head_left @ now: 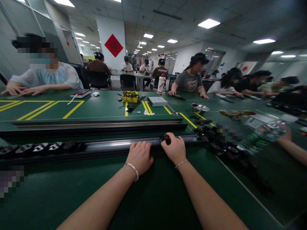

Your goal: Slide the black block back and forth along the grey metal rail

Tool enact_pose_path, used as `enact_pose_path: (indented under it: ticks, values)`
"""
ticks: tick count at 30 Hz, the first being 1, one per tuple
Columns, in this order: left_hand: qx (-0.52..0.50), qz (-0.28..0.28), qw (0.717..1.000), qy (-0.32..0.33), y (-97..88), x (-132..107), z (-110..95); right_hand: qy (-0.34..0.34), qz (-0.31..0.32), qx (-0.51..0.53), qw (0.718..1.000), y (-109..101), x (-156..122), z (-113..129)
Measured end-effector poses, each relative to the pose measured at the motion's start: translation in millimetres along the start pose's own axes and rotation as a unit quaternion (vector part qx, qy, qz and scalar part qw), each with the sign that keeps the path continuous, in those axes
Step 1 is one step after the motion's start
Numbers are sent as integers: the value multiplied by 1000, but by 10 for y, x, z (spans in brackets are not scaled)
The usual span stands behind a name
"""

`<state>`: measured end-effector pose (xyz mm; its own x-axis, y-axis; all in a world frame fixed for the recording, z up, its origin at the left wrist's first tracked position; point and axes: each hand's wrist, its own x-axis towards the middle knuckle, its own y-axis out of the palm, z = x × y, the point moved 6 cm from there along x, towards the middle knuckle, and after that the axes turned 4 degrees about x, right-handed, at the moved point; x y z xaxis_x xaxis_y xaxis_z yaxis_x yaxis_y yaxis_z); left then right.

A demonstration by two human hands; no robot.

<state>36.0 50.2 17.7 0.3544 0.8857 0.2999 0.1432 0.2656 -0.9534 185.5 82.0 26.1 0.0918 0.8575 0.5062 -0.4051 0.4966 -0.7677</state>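
Observation:
A long black track (110, 145) with a shiny metal channel lies across the green table. My left hand (140, 156) has its fingers bent over the track's near edge, thumb on the near side. To its right, my right hand (174, 150) pinches a small round black part (166, 139) between thumb and fingers, over the channel. How that part meets the track is hidden by the fingers. Several black modules (40, 147), some with pale tops, sit in a row at the track's left end. More dark parts (230, 147) lie in a chain at its right end.
Behind the track lies another long rail (96, 124). Farther back are a yellow item with black cables (130, 96), a grey box (157, 101) and a metal bowl (200, 108). At right, another person's hand (285, 137) is by a blurred bottle (261, 135). Other people sit around.

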Motion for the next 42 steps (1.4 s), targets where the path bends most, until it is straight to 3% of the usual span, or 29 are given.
enact_pose_path:
  ticks: [42]
  values:
    - [1,16,1000,-7,-10,0,-5,19,9,1,1000,-4,20,2]
